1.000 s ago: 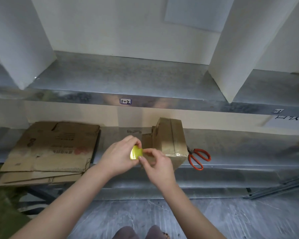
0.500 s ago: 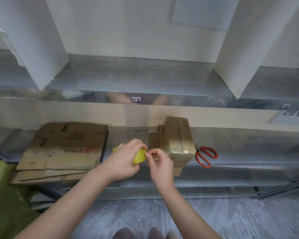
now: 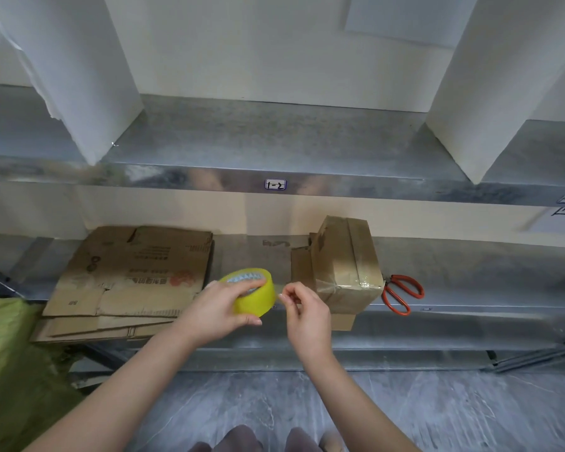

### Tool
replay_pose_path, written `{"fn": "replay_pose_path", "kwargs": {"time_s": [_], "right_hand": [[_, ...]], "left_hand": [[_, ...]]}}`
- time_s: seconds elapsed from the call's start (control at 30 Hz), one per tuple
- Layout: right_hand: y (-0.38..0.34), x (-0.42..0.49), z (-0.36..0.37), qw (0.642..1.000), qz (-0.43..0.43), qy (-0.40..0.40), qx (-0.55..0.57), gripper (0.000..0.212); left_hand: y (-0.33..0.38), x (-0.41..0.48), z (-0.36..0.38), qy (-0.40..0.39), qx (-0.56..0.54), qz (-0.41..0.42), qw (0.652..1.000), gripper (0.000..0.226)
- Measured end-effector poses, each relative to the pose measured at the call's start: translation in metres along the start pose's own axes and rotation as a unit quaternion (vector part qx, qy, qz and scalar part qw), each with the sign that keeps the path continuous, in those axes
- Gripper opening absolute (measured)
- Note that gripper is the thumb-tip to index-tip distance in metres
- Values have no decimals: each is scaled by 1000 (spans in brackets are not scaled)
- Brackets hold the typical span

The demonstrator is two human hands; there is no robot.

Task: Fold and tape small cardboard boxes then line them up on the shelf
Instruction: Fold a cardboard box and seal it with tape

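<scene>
1. At the front edge of the lower shelf, our left hand grips the yellow tape roll, fingers curled over its top and thumb underneath. The right hand pinches at the tape end just beside the roll (the film is clear, so we cannot tell how much of it is lifted).
2. The box stands at the same front edge, just right of the hands. One seam is taped, the near corner overhangs, and a loose flap hangs below the edge.
3. We judge the first risk to be at the pinch. A thin grip on a clear end could slip, letting it settle back onto the roll, or tear off a sliver rather than the full width.
4. A drawn strip could fold onto itself or stick to our fingers before it reaches the cardboard.
5. Neither hand steadies the box. Pressing tape against it could push it back along the shelf or tip it off the front edge.
6. The scissors lie just right of the box, on its far side from us, so reaching across with a hanging strip could snag it on the box.
7. The flattened cardboard stack overhangs the front edge at the shelf's left end, where a nudge from the left forearm might slide it off.
</scene>
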State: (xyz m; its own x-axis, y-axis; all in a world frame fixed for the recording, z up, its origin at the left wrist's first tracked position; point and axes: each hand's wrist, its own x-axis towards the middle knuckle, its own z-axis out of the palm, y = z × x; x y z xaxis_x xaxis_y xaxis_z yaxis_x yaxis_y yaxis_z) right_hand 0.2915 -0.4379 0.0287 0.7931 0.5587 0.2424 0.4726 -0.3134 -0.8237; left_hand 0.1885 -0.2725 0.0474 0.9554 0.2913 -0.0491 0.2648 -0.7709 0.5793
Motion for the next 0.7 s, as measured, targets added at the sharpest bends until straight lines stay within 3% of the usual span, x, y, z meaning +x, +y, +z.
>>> {"fn": "replay_pose_path", "kwargs": {"time_s": [0.17,0.33,0.5,0.7], "right_hand": [[-4,-8,12,998,-65,-12,10,12],[13,13,32,987,140,-24,76,15],[31,38,63,979,196,-57,16,10],[56,68,78,946,243,-139,-161,16]], "left_hand": [[-27,14,-7,67,104,-50,991,80],[-42,24,5,53,143,-45,987,82],[-63,37,22,51,169,-81,981,76],[-84,53,42,38,208,-74,975,68]]}}
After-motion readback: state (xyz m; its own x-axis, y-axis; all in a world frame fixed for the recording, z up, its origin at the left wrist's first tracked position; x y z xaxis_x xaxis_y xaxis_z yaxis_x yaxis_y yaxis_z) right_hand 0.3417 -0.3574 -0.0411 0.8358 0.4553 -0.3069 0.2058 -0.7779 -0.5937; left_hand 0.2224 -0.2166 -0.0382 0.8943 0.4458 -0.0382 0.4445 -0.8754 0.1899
